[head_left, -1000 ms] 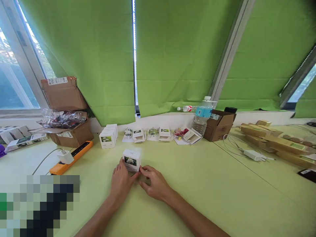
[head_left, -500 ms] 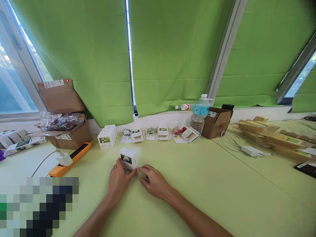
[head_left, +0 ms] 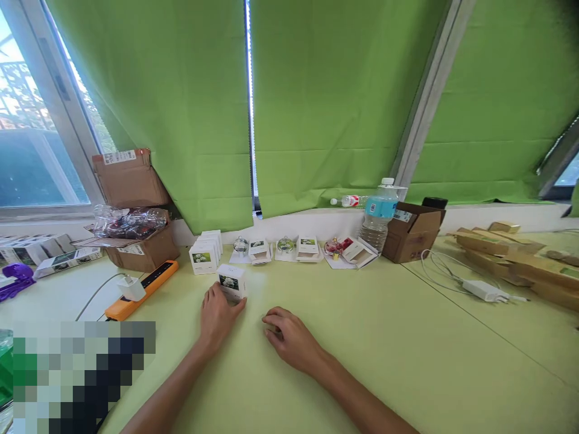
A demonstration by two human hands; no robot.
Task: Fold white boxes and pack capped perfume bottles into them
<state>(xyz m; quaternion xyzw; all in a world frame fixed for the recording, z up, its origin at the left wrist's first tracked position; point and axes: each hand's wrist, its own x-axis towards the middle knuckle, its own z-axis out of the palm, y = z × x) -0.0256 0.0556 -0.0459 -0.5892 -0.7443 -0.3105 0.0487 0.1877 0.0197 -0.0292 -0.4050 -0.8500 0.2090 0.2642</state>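
Upright on the table stands a small white box [head_left: 231, 283] with a flower picture on its front. My left hand [head_left: 218, 308] grips it low, fingers at the left side and thumb at the right corner. Apart from the box, to its right, my right hand [head_left: 289, 337] rests above the table with loosely bent fingers and nothing visible in them. Just behind the held box is a row of similar white boxes [head_left: 203, 256]. Further right, opened white boxes [head_left: 309, 248] lie beside clear glass balls [head_left: 285, 245] and a red one [head_left: 333, 246].
An orange power strip [head_left: 149, 286] with a white plug lies left, before a cardboard box [head_left: 142, 256] of plastic-wrapped items. A large water bottle [head_left: 377, 217] and a brown carton [head_left: 411, 235] stand at the back right, near a white charger [head_left: 486, 290] with its cable.
My left hand has shifted the white box left and back, closer to the row of boxes. My right hand has drawn away from the box. The view has turned slightly left.
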